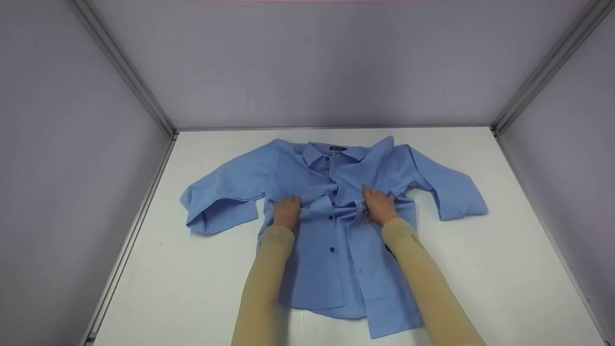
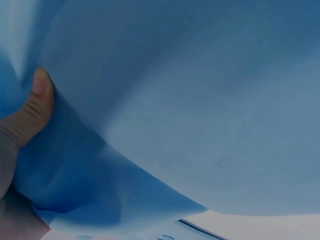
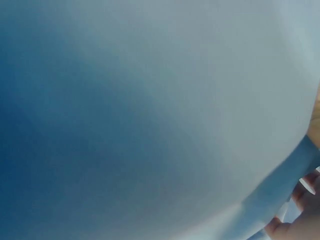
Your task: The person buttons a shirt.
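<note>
Both arms (image 1: 262, 288) stretch forward over the desk (image 1: 509, 278), the left hand (image 1: 287, 211) and right hand (image 1: 380, 206) each gripping bunched cloth of the blue shirt (image 1: 314, 269).

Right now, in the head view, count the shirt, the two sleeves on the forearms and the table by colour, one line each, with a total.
Blue: 1, light-blue collared cloth shirt
Tan: 2, long tan fabric left sleeve and matching tan fabric right sleeve
White: 1, flat white table
Total: 4

Matt cloth shirt (image 1: 312, 240), smooth tabletop (image 1: 187, 288).
</note>
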Motion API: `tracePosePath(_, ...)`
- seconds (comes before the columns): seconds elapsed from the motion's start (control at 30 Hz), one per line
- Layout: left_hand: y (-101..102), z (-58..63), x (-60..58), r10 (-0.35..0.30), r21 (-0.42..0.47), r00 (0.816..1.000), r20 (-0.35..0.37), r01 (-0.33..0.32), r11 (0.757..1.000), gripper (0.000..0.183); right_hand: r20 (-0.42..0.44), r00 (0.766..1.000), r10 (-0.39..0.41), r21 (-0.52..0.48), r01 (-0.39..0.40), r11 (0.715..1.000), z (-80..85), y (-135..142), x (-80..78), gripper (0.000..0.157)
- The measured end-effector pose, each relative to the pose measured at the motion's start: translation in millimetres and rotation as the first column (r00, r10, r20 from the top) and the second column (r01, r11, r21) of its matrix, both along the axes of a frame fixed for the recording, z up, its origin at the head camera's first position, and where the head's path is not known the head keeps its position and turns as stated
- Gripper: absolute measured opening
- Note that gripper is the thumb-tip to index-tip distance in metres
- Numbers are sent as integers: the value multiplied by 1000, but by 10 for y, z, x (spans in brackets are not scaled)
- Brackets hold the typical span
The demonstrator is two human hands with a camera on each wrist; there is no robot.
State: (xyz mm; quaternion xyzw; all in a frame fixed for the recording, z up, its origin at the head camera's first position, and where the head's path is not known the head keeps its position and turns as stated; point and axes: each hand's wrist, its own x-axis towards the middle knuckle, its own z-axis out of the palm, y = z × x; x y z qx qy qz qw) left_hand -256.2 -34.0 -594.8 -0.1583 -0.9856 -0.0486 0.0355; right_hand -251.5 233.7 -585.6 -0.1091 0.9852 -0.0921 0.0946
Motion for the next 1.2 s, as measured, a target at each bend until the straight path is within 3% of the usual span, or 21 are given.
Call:
tracePosePath(0.2,4,-13,-1,-6,-24,999,-35,5,1000,11,-27,1000,3,44,-2,999,-7,-28,9,94)
tracePosePath(0.4,18,7,6,-20,-56,1000,-23,19,998,11,-12,1000,-21,85,22,996,-36,-42,13,73)
tracePosePath(0.57,14,41,15,-40,-75,999,-18,39,996,10,-2,998,-63,113,63,992,-41,-74,20,73)
tracePosePath(0.7,-9,19,9,-64,-71,996,-67,59,996,12,26,996,-91,136,86,987,-46,-111,15,71)
tracePosePath(0.87,-30,-109,-22,-76,-54,993,-90,71,996,8,54,992,-112,145,103,984,-83,-125,-2,58)
tracePosePath(0.9,-40,-168,-43,-83,-49,990,-117,78,996,6,58,992,-112,149,102,984,-88,-128,-7,56)
tracePosePath(0.93,-58,-415,-160,-84,-56,987,-135,77,995,5,56,992,-112,146,102,984,-91,-129,-13,52)
tracePosePath(1.03,-69,-460,-191,-87,-42,986,-143,82,996,7,51,992,-120,142,111,984,-113,-124,-41,37)
tracePosePath(1.07,-68,-452,-191,-88,-39,985,-149,83,996,6,11,994,-106,142,103,984,-220,-85,-82,30)
tracePosePath(1.13,-58,-401,-180,-79,-47,988,-130,74,996,5,-10,994,-108,134,108,985,-251,-75,-103,18)
tracePosePath(1.17,-40,-164,-70,-75,-38,991,-107,72,997,4,-25,994,-105,132,107,985,-268,-69,-108,14)
tracePosePath(1.2,-35,-142,-65,-71,-39,993,-99,68,997,3,-55,994,-91,132,98,986,-285,-62,-110,12)
